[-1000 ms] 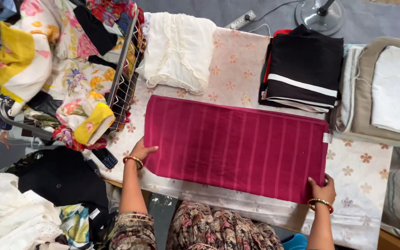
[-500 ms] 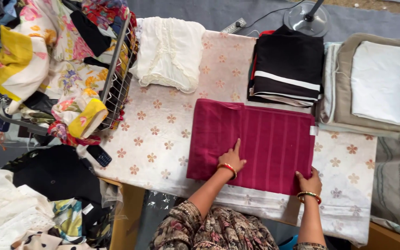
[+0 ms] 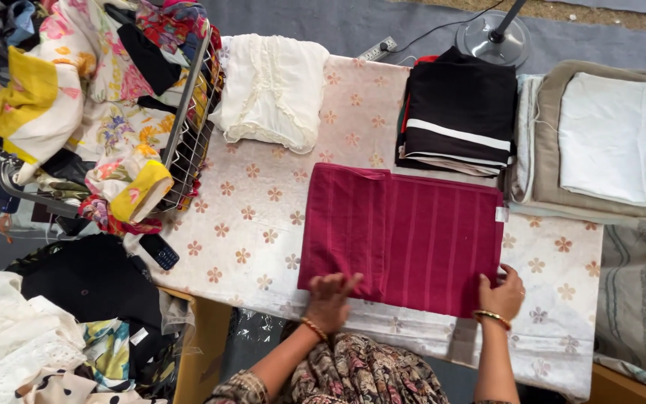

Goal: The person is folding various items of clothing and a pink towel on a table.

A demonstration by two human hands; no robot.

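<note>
Fig.: my left hand [image 3: 330,298] & right hand [image 3: 501,293], both flat and released, press maroon cloth [image 3: 405,239] at 6 o'clock on desk [image 3: 248,224]; folded once, further folds prob. left

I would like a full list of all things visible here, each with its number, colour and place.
towel: one, dark red, folded, table middle
tablecloth: one, pale with flowers, over the table
white garment: one, cream, table top
black stack: one, black with white stripe, above the towel
beige pile: one, beige and white, right
wire basket: one, metal, left, full of colourful clothes
phone: one, dark, table's left edge
fan base: one, grey, floor
power strip: one, white, floor
left hand: on the towel's near edge
right hand: at the towel's near right corner
</note>
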